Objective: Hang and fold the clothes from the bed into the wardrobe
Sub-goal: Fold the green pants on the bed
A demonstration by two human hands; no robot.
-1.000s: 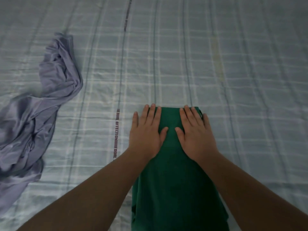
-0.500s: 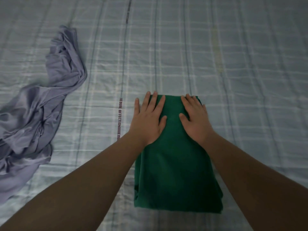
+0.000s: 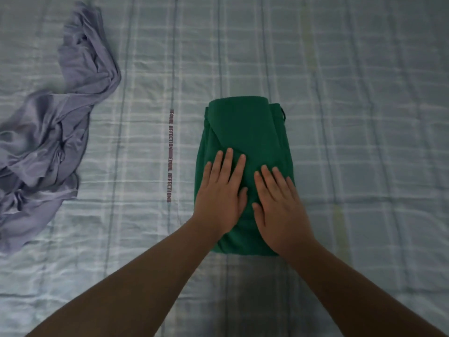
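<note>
Over on the left a crumpled lilac-grey garment of thin, slightly shiny cloth [image 3: 46, 142] lies in a loose heap on the pale blue-grey checked bedsheet [image 3: 352, 117], one end trailing up toward the far edge of the bed. It sits well apart from everything else. A narrow printed stripe of dark red lettering [image 3: 170, 156] runs along the sheet between that heap and the middle of the bed.

Just right of the stripe lies the folded dark green garment [image 3: 245, 132], a neat rectangular bundle with its far end rolled over into a rounded fold and a small dark loop poking out at its far right corner. The left hand [image 3: 220, 198] lies flat on the near half of the bundle, fingers straight and a little spread, palm down, gripping nothing. The right hand [image 3: 279, 207] rests beside it in the same way, fingers extended and pressed onto the green cloth, thumbs nearly meeting. Both bare forearms reach in from the near edge.
</note>
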